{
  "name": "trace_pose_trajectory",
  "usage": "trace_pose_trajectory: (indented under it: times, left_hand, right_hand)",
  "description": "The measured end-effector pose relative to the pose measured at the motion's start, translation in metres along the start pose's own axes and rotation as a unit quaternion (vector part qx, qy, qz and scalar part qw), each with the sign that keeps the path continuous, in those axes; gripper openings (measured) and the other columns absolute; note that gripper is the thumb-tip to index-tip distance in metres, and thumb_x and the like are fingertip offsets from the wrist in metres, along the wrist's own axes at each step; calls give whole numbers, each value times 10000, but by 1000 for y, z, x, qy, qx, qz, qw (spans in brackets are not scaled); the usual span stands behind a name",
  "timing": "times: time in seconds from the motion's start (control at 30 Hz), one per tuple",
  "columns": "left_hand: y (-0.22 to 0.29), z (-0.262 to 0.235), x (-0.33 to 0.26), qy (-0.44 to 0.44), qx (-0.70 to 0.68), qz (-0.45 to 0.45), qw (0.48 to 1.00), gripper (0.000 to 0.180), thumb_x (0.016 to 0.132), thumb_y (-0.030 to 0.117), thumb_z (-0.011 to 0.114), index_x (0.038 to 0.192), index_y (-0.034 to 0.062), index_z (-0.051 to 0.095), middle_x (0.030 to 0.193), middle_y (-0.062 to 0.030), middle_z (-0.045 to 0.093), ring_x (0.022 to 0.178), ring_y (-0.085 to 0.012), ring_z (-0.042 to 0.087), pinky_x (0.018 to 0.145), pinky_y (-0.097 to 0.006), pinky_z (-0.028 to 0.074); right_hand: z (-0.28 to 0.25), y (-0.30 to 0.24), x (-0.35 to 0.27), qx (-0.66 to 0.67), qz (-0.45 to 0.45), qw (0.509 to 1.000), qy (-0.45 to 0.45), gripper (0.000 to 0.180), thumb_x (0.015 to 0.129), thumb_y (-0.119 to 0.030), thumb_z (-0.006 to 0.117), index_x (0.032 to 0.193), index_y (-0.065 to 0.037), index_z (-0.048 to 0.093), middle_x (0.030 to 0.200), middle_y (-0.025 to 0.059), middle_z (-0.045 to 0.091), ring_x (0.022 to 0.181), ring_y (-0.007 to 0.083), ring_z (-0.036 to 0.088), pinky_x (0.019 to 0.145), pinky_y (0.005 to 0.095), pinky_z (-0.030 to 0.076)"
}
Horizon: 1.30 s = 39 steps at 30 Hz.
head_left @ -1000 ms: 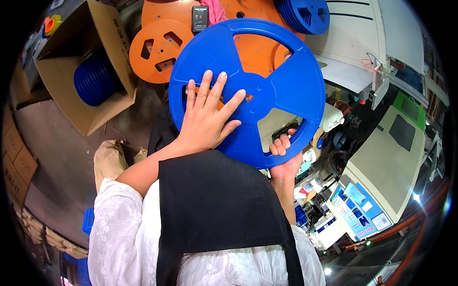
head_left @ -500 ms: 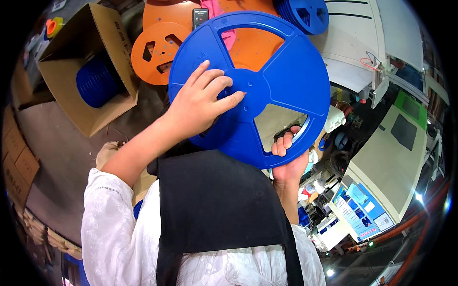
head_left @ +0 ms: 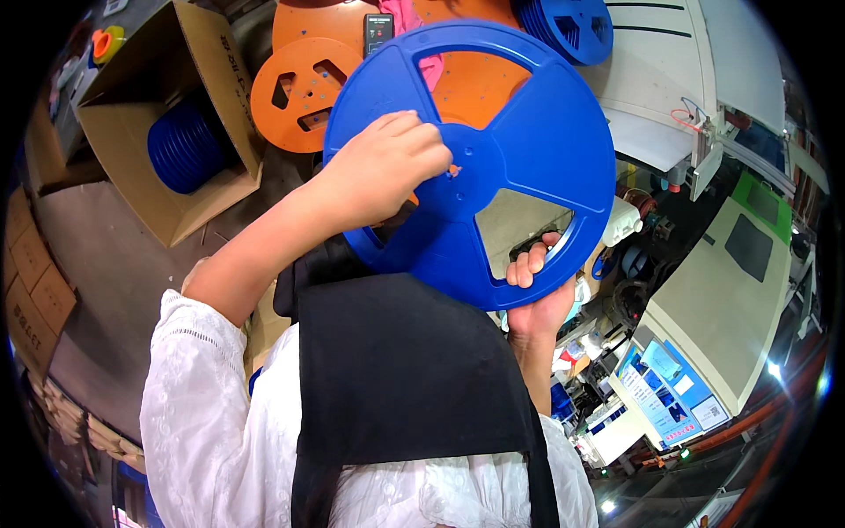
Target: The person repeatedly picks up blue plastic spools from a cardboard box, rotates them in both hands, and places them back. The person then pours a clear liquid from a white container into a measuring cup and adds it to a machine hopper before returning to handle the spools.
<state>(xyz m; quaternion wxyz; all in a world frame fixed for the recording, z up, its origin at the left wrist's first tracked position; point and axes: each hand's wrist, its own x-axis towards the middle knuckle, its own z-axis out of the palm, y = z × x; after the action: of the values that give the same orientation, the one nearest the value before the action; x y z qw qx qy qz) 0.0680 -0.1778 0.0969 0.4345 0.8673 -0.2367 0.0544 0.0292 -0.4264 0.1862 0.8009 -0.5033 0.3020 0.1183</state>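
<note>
In front of my chest a large blue plastic reel (head_left: 546,132) is held up, its round face with wide cutouts toward me. My right hand (head_left: 541,295) grips its lower right rim, fingers hooked through a cutout and thumb side hidden behind. Beside the small centre hole, my left hand (head_left: 383,167) is closed, its fingers curled together against the hub. Whatever those fingertips pinch, if anything, is hidden by the hand.
An open cardboard box (head_left: 216,198) at the left holds a blue ribbed reel (head_left: 185,150). Orange discs (head_left: 295,92) lie beyond the held reel, with a black handheld device (head_left: 378,33) and pink cloth (head_left: 403,16). Another blue reel (head_left: 576,26) stands behind; a beige machine (head_left: 722,282) is at right.
My left hand's fingers, spread over the hub before, have curled together near the centre hole. The right hand keeps its grip on the rim; the reel sits slightly further right in view.
</note>
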Motion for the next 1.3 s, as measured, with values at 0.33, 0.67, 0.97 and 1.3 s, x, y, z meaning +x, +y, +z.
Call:
trace_pose_trajectory:
  times: [0.33, 0.67, 0.97, 1.3]
  left_hand:
    - [0, 0, -63, 132, -87, -114, 981, 184, 735, 182, 718, 699, 64, 581, 762, -39, 587, 755, -223, 557, 686, -339, 432]
    - [-15, -12, -52, 290, 23, -291, 912, 305, 712, 93, 715, 989, 62, 593, 1063, -104, 560, 1011, -304, 515, 869, -382, 436]
    - [-55, -23, -35, 247, -435, -427, 753, 194, 840, 127, 654, 967, -5, 589, 823, -63, 626, 746, -109, 600, 704, -243, 508]
    - [-68, -20, -40, 186, -469, -447, 739, 288, 850, 133, 614, 1092, -21, 623, 911, -96, 659, 837, -149, 621, 797, -305, 512]
  right_hand:
    - [-36, 11, 11, 90, 15, 996, -19, 258, 947, -223, 369, 1039, -36, 520, 677, 50, 483, 523, 143, 421, 512, 284, 355]
    - [-42, 14, 14, 127, 29, 990, -53, 295, 976, -268, 365, 1044, -16, 503, 669, 45, 431, 529, 133, 400, 525, 279, 346]
    - [-23, 6, 11, 34, -7, 998, -49, 252, 944, -208, 367, 1048, -40, 523, 649, 40, 460, 487, 135, 401, 489, 278, 339]
    - [-22, 5, 15, 23, 20, 999, -7, 262, 951, -207, 354, 1057, -25, 509, 653, 46, 467, 504, 139, 400, 498, 281, 334]
